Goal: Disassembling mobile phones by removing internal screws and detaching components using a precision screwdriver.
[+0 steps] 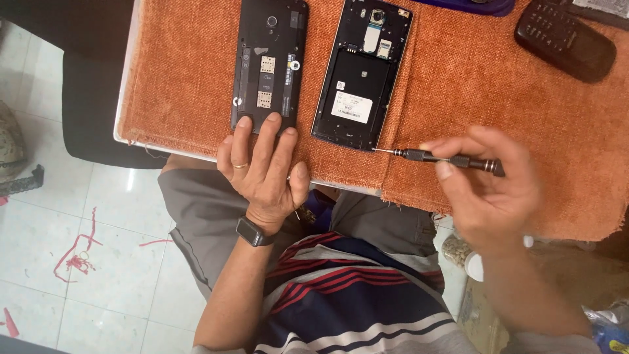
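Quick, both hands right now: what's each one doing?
Left hand: open, fingers resting flat on the left opened phone.
Right hand: closed on the small screwdriver, tip at the right phone.

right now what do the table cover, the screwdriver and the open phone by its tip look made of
Table cover: coarse woven cloth, rust orange, matte; visible weave and frayed edges. Screwdriver: looks like dark metal, with a ribbed grip and thin bright tip. Open phone: likely black plastic, slightly glossy frame, with a white paper-like label; the material can't be told for sure.
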